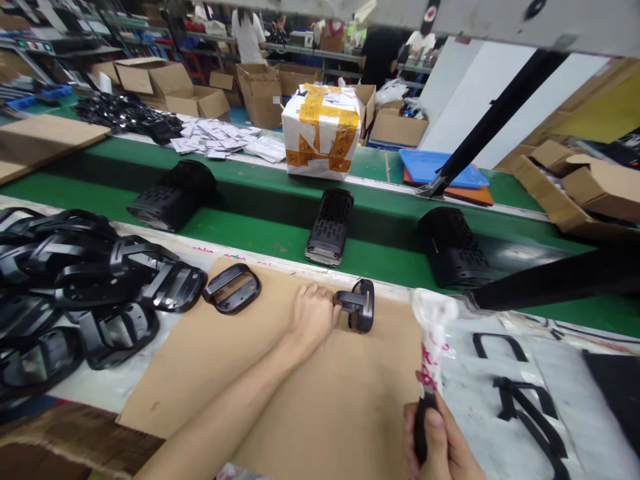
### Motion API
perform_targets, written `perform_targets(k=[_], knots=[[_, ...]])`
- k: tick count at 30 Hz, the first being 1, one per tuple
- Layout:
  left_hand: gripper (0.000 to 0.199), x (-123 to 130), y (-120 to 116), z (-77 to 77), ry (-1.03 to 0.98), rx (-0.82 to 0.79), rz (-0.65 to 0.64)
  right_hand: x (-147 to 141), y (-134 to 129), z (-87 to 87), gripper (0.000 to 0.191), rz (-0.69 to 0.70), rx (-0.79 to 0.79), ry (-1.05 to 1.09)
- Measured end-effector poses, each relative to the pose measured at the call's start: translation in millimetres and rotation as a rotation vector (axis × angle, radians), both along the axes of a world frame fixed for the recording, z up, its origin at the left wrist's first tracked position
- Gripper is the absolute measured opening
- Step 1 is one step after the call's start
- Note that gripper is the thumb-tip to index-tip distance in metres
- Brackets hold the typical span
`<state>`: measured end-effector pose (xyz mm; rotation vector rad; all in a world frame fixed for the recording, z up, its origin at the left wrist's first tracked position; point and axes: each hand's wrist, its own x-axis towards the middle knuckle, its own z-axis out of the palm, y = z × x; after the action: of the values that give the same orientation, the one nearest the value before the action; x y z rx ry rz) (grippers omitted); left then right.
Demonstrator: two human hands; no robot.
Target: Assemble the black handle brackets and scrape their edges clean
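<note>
My left hand point(313, 317) rests on a brown cardboard sheet point(210, 353), its fingers closed against a small black plastic frame part point(360, 305). Another black loop-shaped part point(231, 289) lies flat on the cardboard, to the left of that hand. My right hand point(434, 440) grips a black handle point(421, 427) at the cardboard's right edge. Above the handle is a white wrapping with pink print point(433, 330), which hides the tool's tip. A heap of similar black frames point(75, 293) lies on the bench to the left.
A green conveyor belt point(280, 227) carries several black ribbed parts point(329, 227) just beyond the bench. Farther back are a taped parcel point(321, 131), white papers point(215, 139), and cardboard boxes point(397, 127). Black frame pieces point(525, 407) lie at right. A black bar point(555, 280) crosses the right side.
</note>
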<state>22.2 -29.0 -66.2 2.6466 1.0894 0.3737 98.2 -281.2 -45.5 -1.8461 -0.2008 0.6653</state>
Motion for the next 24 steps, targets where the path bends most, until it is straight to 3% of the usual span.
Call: perform_targets(k=[2, 7, 10, 14, 21, 24], knots=[[0.019, -0.1, -0.4, 0.6, -0.005, -0.006, -0.001, -2.1, 4.4, -0.8, 0.068, 0.049, -0.012, -0.034], [0.019, -0.4, -1.0, 2.1, -0.011, -0.015, 0.006, 19.7, 13.0, -3.6, 0.068, 0.452, -0.162, -0.041], [0.018, -0.4, -0.4, 2.2, -0.013, -0.013, 0.007, 27.4, 4.6, -4.4, 0.071, 0.398, -0.147, -0.067], [0.020, -0.2, -0.8, 1.9, -0.007, -0.005, 0.001, 16.8, -0.1, -10.2, 0.071, 0.270, -0.107, -0.132], [0.022, 0.2, 2.6, 0.5, -0.021, -0.034, 0.017, 17.7, 11.1, -9.7, 0.063, 0.406, -0.159, -0.187], [0.025, -5.9, 10.6, 9.0, -0.146, -0.241, -0.023, 26.4, 5.7, -5.6, 0.053, 0.396, -0.104, -0.309]])
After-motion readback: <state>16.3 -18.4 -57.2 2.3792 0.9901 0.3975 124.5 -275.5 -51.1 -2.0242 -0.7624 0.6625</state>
